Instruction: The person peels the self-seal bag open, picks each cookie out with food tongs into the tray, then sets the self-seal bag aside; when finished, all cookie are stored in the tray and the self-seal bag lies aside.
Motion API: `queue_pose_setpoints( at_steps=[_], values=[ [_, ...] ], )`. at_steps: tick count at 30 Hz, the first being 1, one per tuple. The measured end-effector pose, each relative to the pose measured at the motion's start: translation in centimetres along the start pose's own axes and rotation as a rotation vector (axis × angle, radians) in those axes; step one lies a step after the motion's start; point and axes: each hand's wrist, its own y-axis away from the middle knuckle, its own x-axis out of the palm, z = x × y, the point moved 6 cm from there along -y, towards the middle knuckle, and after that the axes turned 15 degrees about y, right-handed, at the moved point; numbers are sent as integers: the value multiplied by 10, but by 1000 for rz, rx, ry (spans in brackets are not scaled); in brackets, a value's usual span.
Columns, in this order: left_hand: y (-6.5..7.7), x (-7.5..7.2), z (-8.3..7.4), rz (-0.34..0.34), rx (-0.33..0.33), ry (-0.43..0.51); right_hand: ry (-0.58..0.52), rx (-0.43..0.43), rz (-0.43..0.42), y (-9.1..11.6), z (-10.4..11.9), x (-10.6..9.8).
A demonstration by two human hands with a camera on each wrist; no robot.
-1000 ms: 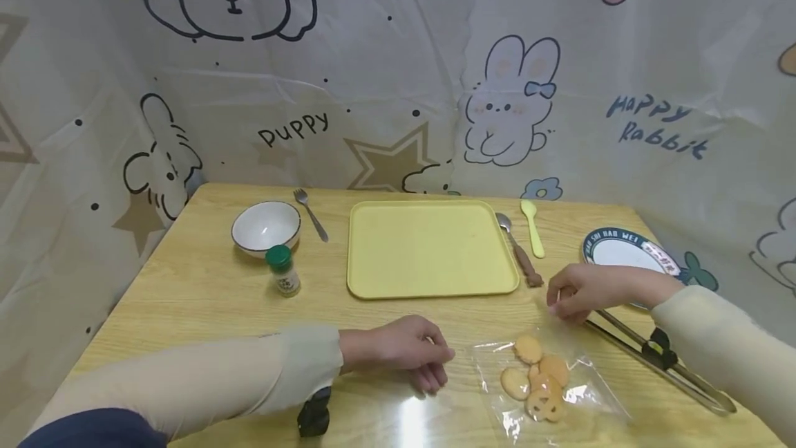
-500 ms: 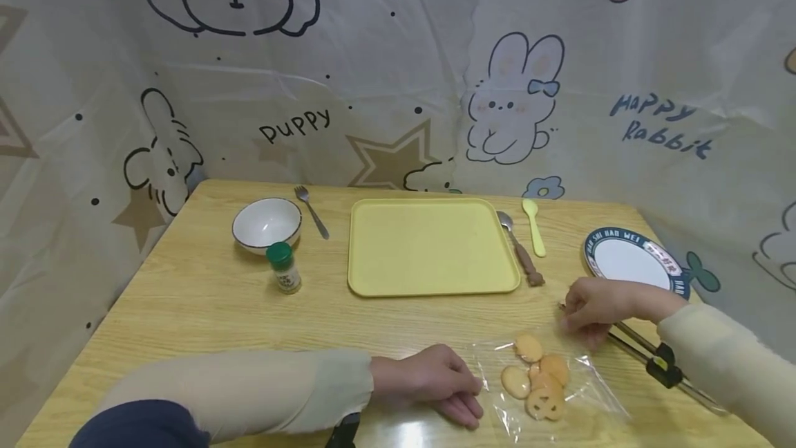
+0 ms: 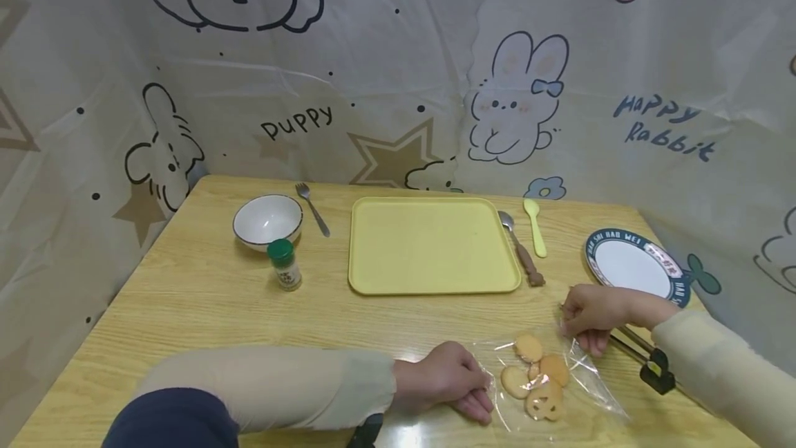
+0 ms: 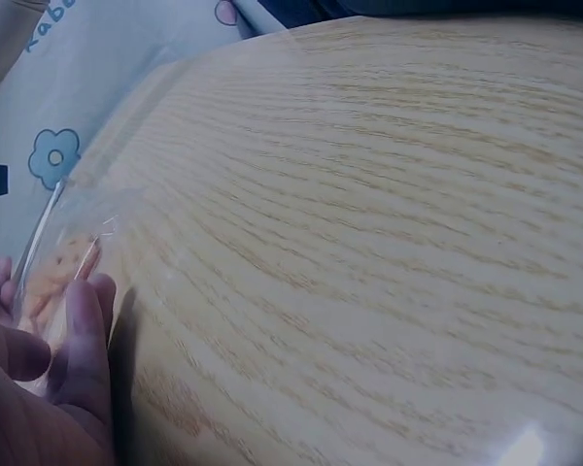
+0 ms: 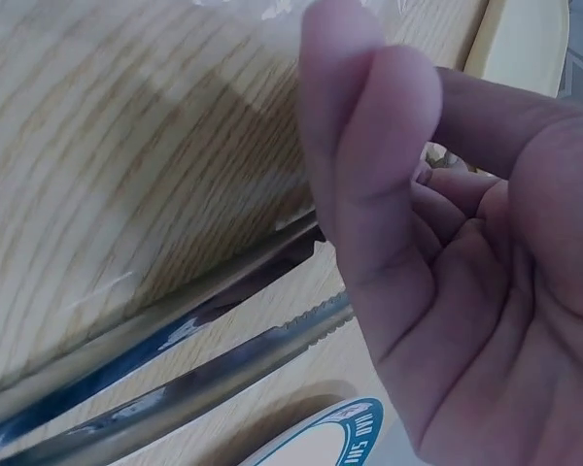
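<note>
A clear plastic bag [image 3: 578, 403] with several round cookies [image 3: 515, 382] inside lies at the front right of the table; one cookie has a cut-out face. My left hand [image 3: 444, 375] pinches the bag's left edge between thumb and curled fingers. At the bag's upper right my right hand [image 3: 593, 313] pinches a corner, and the film is lifted there. In the left wrist view the fingers [image 4: 85, 335] meet the bag [image 4: 68, 257]. The right wrist view shows curled fingers [image 5: 379, 165] above metal tongs [image 5: 204, 379]; the film between them is hidden.
A yellow tray [image 3: 435, 247] lies mid-table, with a brown-handled spoon [image 3: 521, 249] and a yellow spoon [image 3: 535, 228] to its right. A blue-rimmed plate [image 3: 634, 265] sits behind the tongs [image 3: 633, 346]. Left stand a bowl [image 3: 267, 220], a green-capped shaker [image 3: 285, 266] and a fork [image 3: 313, 209].
My left hand has moved right to the bag's left edge and taken hold of it. My right hand has shifted slightly right and toward me, and the film's right side is now raised.
</note>
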Motion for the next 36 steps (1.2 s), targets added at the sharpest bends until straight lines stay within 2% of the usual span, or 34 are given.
queue_pose_setpoints(
  at_steps=[5,9,12,18,25,31,36],
  values=[
    [0,-1,-2,-10,11,-1,-26,-14,9,2,-2,0],
    [2,-14,-6,-10,15,-25,-69,-66,31,1,1,1],
    [6,-33,-11,5,4,-45,-114,-120,45,-3,8,2],
    [19,-81,-26,65,-26,-130,-216,-219,35,-19,34,11],
    [45,-130,-36,70,-69,-223,-283,-305,-68,-37,77,26],
    [63,-161,-43,52,-131,-316,-329,-350,-143,-49,109,38],
    [71,-175,-46,19,-168,-389,-378,-371,-149,-57,122,44]
  ],
)
